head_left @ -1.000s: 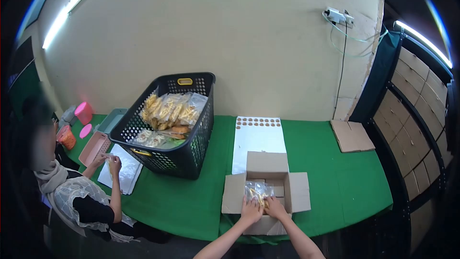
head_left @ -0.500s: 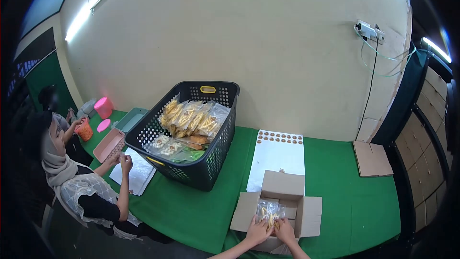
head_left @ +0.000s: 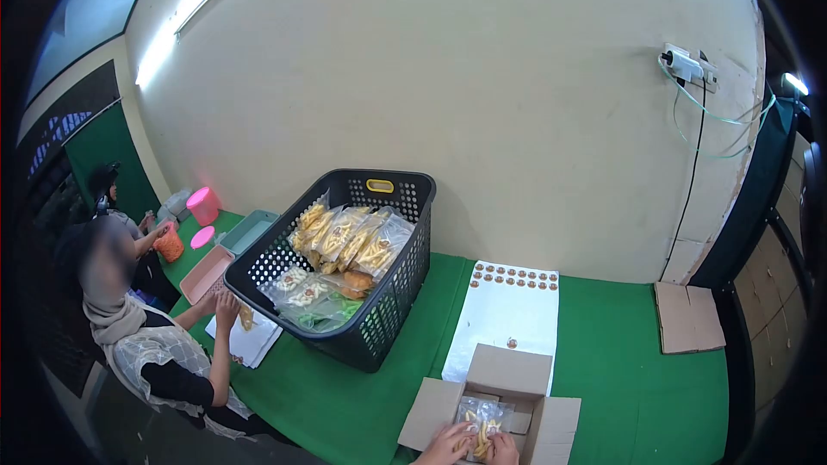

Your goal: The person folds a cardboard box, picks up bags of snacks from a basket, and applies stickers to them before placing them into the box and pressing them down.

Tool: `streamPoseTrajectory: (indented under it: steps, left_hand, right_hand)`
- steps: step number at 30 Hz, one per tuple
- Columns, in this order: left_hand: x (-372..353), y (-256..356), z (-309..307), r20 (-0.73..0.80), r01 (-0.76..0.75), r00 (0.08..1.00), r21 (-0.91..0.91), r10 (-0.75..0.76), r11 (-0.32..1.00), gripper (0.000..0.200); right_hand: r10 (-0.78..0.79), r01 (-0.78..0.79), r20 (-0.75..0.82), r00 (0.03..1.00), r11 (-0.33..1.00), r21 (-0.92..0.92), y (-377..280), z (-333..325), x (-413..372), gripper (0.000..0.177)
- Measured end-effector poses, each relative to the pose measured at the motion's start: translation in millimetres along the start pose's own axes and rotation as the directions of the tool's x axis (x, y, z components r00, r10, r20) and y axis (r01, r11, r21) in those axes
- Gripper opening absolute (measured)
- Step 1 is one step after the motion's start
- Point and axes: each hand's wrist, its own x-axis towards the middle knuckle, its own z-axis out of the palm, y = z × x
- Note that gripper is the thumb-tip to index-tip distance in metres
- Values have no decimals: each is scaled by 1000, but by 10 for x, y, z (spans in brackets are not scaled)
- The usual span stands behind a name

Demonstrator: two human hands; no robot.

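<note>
An open cardboard box (head_left: 562,420) stands at the front of the green table, flaps spread. Inside it lies a clear plastic bag of yellow snack sticks (head_left: 485,416). My left hand (head_left: 448,445) grips the bag's left side, fingers bent round its lower edge. On the bag's right side my right hand (head_left: 502,449) holds the lower corner with closed fingers. Both hands are partly cut off by the bottom of the view. Behind the box is a white sheet (head_left: 500,319) with rows of small round stickers and a single one lower down.
A black basket (head_left: 379,327) of bagged snacks stands left of the box. Farther left, a co-worker (head_left: 168,362) holds something small over white sheets (head_left: 250,340), near a pink tray (head_left: 207,274). Another person sits behind. Flat cardboard (head_left: 689,319) lies at the right.
The view has tilted, so the box and my hands appear lower. Both hands stay on the bag. The co-worker's hands have lowered, and a brownish item now shows by them.
</note>
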Motion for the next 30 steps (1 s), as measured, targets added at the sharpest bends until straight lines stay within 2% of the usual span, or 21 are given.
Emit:
streamPoseTrajectory:
  steps: [3,4,6,7,8,11,12,15,16,17,18,20,21,22,24,30]
  left_hand:
    - [455,-28,-587,39,209,977,-372,-210,904,18]
    - [578,-103,-804,-72,170,978,-275,-196,946,17]
    - [829,-239,-1244,-304,144,938,-90,-165,985,16]
    - [949,-294,-1451,-426,156,893,-13,-147,988,18]
    - [1022,-375,-1633,-519,193,840,20,-155,981,16]
    - [1207,-658,-2098,-713,262,691,96,-118,960,11]
    - [1243,-773,-2227,-709,276,696,120,-112,954,11]
    - [1347,-1154,-2524,-677,291,729,176,-99,941,13]
    - [1361,-1264,-2593,-655,290,749,184,-103,939,14]
    - [1356,-1362,-2637,-630,292,768,191,-111,937,15]
    - [1348,-1462,-2658,-633,300,768,224,-95,927,16]
    - [1301,-1618,-2674,-609,292,784,184,-124,939,17]
    - [1276,-1685,-2682,-594,287,792,163,-139,944,17]
    - [1250,-1749,-2690,-579,217,813,200,-64,956,17]
    - [1144,-1868,-2650,-564,161,825,205,-17,965,17]
    - [1065,-2055,-2562,-614,85,787,203,60,975,19]
  right_hand:
    - [-29,29,3,1000,999,22,37,9,9,20]
    - [-40,39,11,999,999,32,39,-3,14,19]
    - [63,-72,129,990,996,60,8,-55,21,18]
    - [111,-126,185,977,990,70,-4,-58,44,18]
    - [56,-74,123,991,987,145,13,-38,68,16]
    - [238,-310,292,926,923,230,-110,-189,210,16]
    - [178,-229,248,952,953,196,-46,-136,240,17]
    - [166,-189,156,974,970,153,18,-24,460,16]
    - [71,-71,9,997,977,201,-14,42,594,15]
    - [78,-78,11,997,972,223,-43,31,685,15]
    - [84,-84,11,996,966,244,-353,-136,920,16]
    - [-26,39,-69,997,979,199,-530,-91,1241,19]
    - [23,3,-75,997,946,325,-685,-42,1393,14]
    - [67,-26,-77,995,896,443,-861,-16,1548,12]
    - [-59,140,-184,981,876,462,-1341,-20,1859,14]
    - [-345,412,-225,911,754,513,-2669,168,2591,13]
